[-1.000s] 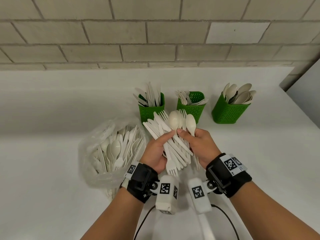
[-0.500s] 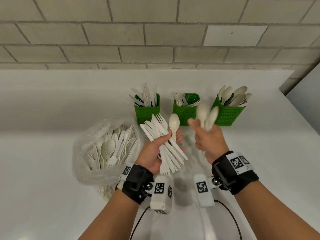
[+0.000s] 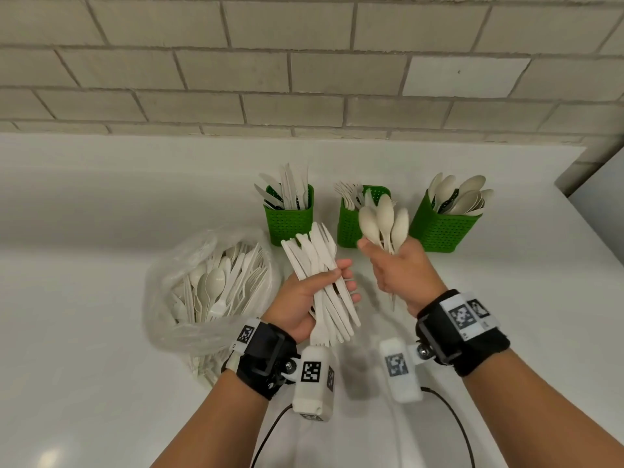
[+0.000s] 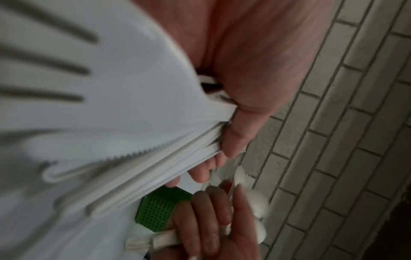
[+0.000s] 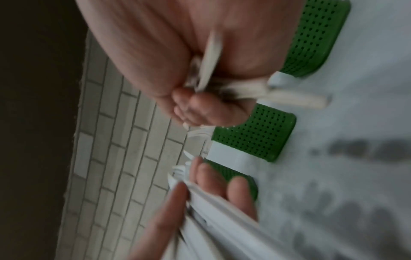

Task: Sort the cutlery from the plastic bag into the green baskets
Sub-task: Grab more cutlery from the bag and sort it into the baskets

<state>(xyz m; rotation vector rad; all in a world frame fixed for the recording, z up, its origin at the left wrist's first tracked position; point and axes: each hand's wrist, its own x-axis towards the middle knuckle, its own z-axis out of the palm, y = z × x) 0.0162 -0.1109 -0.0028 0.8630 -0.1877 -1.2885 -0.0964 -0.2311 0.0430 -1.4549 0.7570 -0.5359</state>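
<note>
My left hand [image 3: 324, 285] grips a bundle of white plastic knives and forks [image 3: 320, 265], fanned upward over the counter; the left wrist view shows this bundle [image 4: 111, 123] close up under the thumb. My right hand [image 3: 391, 261] holds three cream spoons [image 3: 383, 219] upright in front of the middle basket [image 3: 347, 228]. The right wrist view shows the spoon handles [image 5: 211, 58] clamped in the curled fingers. Three green baskets stand at the back: the left basket [image 3: 288, 221] with knives, the middle with forks, the right basket [image 3: 442, 228] with spoons. The clear plastic bag [image 3: 209, 288] of mixed cutlery lies at left.
A brick wall [image 3: 304, 72] runs behind the white counter [image 3: 101, 332]. The counter's right edge [image 3: 594, 231] lies just past the spoon basket. A black cable [image 3: 452, 423] trails from the right wrist camera toward me.
My right hand pulled the spoons out of the left hand's bundle and carried them right and away, toward the baskets. The left hand kept the knives and forks.
</note>
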